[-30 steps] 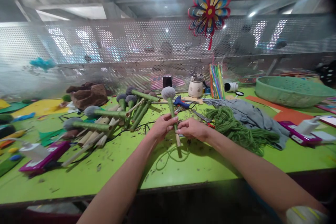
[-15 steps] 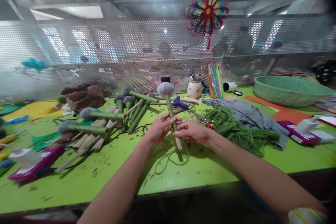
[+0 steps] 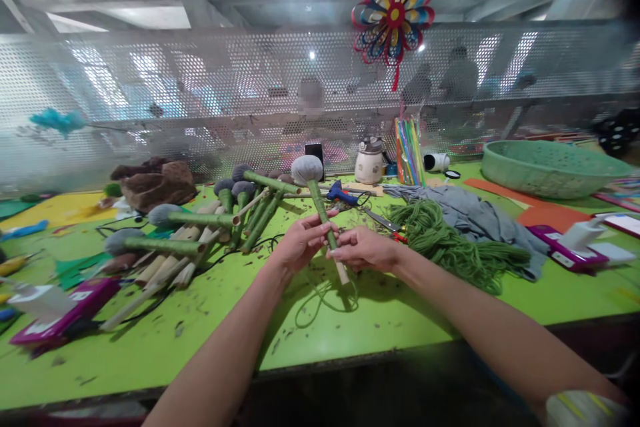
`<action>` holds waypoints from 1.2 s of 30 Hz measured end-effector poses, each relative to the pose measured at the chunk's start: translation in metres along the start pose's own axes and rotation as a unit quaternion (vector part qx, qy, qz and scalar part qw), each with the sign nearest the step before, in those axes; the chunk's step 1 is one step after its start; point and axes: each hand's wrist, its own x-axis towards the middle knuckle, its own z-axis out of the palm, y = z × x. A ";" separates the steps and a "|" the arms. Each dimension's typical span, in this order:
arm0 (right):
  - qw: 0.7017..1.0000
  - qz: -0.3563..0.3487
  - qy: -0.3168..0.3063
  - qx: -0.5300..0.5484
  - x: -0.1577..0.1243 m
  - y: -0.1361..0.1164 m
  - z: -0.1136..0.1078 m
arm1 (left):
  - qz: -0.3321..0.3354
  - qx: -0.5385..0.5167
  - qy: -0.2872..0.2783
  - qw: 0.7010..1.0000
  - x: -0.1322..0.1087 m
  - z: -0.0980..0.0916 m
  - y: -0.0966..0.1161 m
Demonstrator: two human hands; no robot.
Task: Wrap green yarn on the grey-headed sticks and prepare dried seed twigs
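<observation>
Between my hands I hold a mallet-like stick (image 3: 318, 203) with a round grey cloth head, tilted with the head up and away from me. Green yarn is wound round its shaft, and bare pale wood shows at the lower end. My left hand (image 3: 303, 240) is closed around the middle of the shaft. Lower down, my right hand (image 3: 367, 248) pinches the shaft near where the winding ends. A loose loop of green yarn (image 3: 299, 313) lies on the table below. Whether the right fingers also grip the yarn is hidden.
Several similar grey-headed sticks (image 3: 200, 219) lie piled at left. A blue glue gun (image 3: 341, 193), scissors (image 3: 383, 220), a green yarn heap (image 3: 455, 240) and grey cloth (image 3: 480, 210) lie at right. Beyond are a green basin (image 3: 550, 173) and a jar (image 3: 369, 163).
The stick's head has tipped slightly to the left and its lower end has risen a little. Both hands keep nearly the same hold. The whole view has shifted slightly.
</observation>
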 end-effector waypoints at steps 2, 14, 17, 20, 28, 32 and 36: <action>0.999 0.005 0.028 -0.036 0.003 0.004 0.000 | -0.001 0.013 0.017 1.000 0.003 0.001 -0.005; 0.997 0.011 -0.023 -0.076 0.003 0.005 -0.006 | -0.027 0.029 0.014 0.999 0.003 0.000 -0.004; 0.998 -0.014 -0.019 -0.062 0.001 0.001 -0.007 | -0.008 0.005 0.003 1.000 0.001 0.000 0.000; 0.996 -0.025 0.014 -0.081 0.003 0.001 -0.007 | 0.005 0.004 0.017 1.000 0.004 -0.002 -0.005; 0.996 -0.016 0.041 -0.072 0.008 0.009 -0.007 | -0.009 0.034 0.046 0.998 0.012 -0.005 -0.018; 0.999 -0.022 -0.016 -0.021 0.004 0.003 -0.008 | -0.011 0.015 0.011 1.000 0.006 -0.005 -0.008; 1.000 -0.023 -0.014 -0.002 0.002 0.000 -0.007 | -0.007 0.006 -0.006 1.000 0.003 -0.003 -0.004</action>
